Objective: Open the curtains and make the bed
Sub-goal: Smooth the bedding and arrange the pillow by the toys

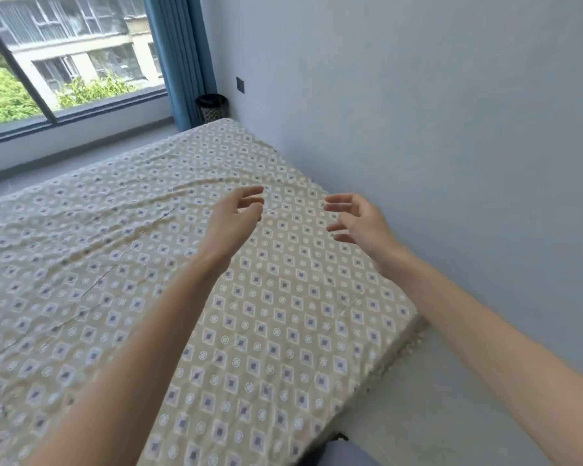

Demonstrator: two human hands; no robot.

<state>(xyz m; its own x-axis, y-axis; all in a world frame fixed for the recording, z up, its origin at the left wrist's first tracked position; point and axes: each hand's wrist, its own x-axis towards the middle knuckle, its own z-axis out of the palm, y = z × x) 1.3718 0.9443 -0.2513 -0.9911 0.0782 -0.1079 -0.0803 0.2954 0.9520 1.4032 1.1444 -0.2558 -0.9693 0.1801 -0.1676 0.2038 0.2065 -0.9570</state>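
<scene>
Both forearms extend from the near edge over the bed (148, 264). Left hand (236, 213) and right hand (357, 220) hover apart above the patterned sheet (266, 331), fingers loosely spread, holding nothing. Curtain (182, 58) is gathered at the far window edge, so opening appears done. Sheet lies spread but wrinkled at left; smoothing likely remains. Pillows and blanket are not visible.
</scene>
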